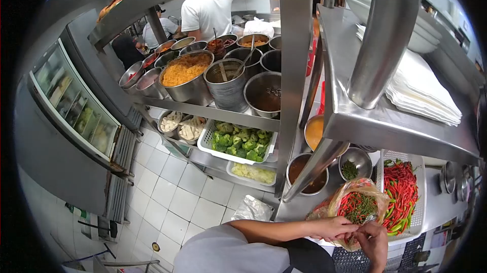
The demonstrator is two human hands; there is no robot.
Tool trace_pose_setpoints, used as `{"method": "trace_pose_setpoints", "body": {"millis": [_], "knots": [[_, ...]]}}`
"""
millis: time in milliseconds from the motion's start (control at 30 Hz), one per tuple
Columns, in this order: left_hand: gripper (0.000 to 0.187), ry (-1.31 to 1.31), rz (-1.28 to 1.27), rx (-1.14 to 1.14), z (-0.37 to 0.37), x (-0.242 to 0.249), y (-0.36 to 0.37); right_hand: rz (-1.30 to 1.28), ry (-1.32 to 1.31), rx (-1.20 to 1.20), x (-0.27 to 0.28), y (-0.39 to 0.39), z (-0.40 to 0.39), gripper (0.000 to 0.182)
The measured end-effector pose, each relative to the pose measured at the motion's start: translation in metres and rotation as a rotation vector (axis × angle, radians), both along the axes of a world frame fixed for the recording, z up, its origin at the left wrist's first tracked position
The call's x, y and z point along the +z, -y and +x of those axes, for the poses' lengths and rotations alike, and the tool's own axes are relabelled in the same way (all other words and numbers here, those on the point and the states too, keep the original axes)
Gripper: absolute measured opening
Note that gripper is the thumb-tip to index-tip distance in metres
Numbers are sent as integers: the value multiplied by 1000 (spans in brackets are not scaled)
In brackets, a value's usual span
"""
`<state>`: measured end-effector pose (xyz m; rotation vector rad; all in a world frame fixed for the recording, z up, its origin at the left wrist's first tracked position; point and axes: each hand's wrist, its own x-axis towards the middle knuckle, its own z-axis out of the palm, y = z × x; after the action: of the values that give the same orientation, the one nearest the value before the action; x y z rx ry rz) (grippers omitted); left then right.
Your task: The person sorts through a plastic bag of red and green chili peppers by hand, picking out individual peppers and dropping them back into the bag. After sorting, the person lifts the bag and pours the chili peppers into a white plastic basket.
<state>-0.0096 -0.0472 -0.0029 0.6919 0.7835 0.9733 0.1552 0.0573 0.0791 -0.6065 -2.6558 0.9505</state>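
Observation:
My left hand [332, 228] and my right hand [373, 237] meet at the near edge of an open plastic bag [381, 198]. Inside the bag are small red chilies and green stems [357, 207]. The fingers of both hands are pinched together, fingertips close to each other. Whatever they hold between them is too small or hidden to name. Right beside the bag stands a white plastic basket [419, 192] heaped with red and green chilies [398, 189].
Behind the bag are a metal bowl with green bits [350, 167] and a pot of brown sauce [306, 174]. A steel shelf post [296, 80] rises nearby. Left stands a rack with food pots [186, 75] and a broccoli basket [241, 141]. Other people [208, 11] work beyond.

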Motion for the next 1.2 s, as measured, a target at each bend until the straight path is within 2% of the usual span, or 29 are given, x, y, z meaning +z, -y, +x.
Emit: {"method": "trace_pose_setpoints", "body": {"millis": [100, 233, 333, 433, 467, 500, 567, 667, 767, 800, 900, 1033, 1133, 1200], "knots": [[39, -27, 21, 27, 4, -6, 3, -59, 39, -29, 6, 5, -2, 13], [34, 18, 20, 107, 7, 3, 6, -205, -19, -12, -13, -2, 5, 9], [31, -43, -79, 267, 15, -21, 0, -18, -42, -140, -23, 10, -2, 12], [30, 22, -176, 349, 4, 2, 3, 35, -46, -263, -28, 20, -20, 11], [26, 51, -206, 394, 3, 0, 1, 197, -86, -204, -21, 21, -27, 10], [22, 143, -203, 395, 0, -1, 4, 141, -80, -264, -29, 21, -29, 8], [23, 215, -175, 389, -6, 0, 7, 261, -137, -315, -30, 19, -37, 7], [24, 238, -164, 361, -11, -6, 17, 101, -47, -438, -38, 1, -33, 7], [26, 240, -199, 375, -13, -6, 24, 187, 50, -314, -33, -7, -36, 15], [28, 262, -232, 384, -15, -5, 25, 177, 124, -333, -30, -6, -40, 23], [32, 328, -302, 413, -19, -5, 26, 167, 67, -233, -40, -11, -52, 23], [35, 367, -296, 429, -22, -5, 25, 219, 129, -202, -61, -12, -71, 17], [36, 364, -292, 432, -23, -4, 24, 193, 155, -202, -60, -15, -71, 16], [36, 367, -286, 436, -24, -4, 25, 97, 61, -177, -53, -20, -63, 13]]}}
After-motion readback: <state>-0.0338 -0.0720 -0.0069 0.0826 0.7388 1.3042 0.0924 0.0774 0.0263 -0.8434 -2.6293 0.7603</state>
